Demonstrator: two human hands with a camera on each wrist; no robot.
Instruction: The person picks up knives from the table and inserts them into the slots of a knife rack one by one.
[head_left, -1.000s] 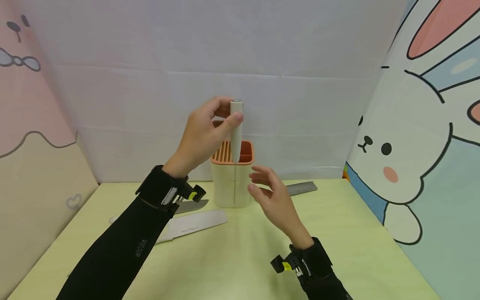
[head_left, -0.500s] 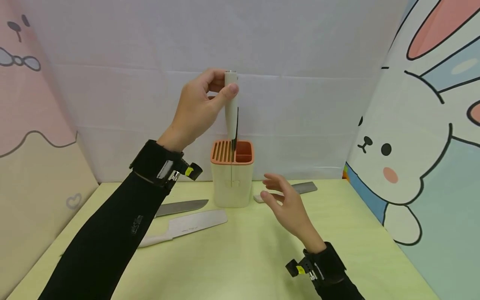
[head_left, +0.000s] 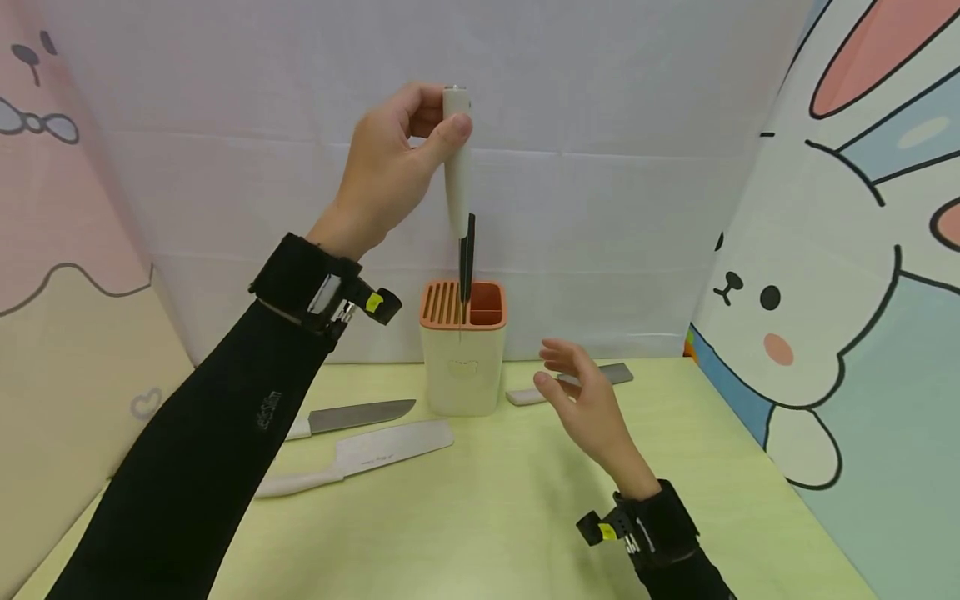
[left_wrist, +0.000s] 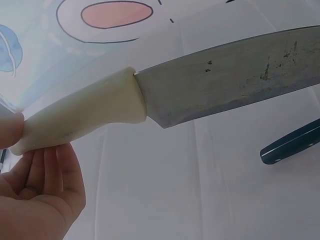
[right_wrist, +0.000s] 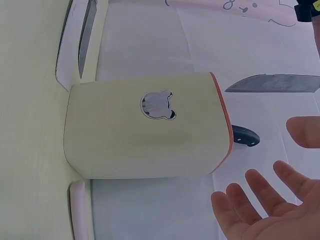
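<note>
My left hand (head_left: pixel 390 162) pinches the white handle of a kitchen knife (left_wrist: pixel 220 80) between thumb and fingers, its blade hanging straight down. Below it stands a cream knife block (head_left: pixel 463 379) with an orange slotted top. In the right wrist view the blade's tip shows a short gap above the block's rim. A black-handled knife (head_left: pixel 468 250) stands in the block, its blade hidden inside. To the block's right, my right hand (head_left: pixel 592 408) is held up with fingers loosely spread and nothing in them.
Left of the block lie a white-handled knife (head_left: pixel 363 415) and a broad cleaver (head_left: pixel 393 444). Another white-handled knife (head_left: pixel 527 397) lies behind my right hand, partly covered by it. A white cloth backdrop (head_left: pixel 600 208) rises behind the table.
The left hand has risen and shifted slightly left, lifting the knife higher over the block. The black handle has come into sight. My right hand has drifted to the right, away from the block.
</note>
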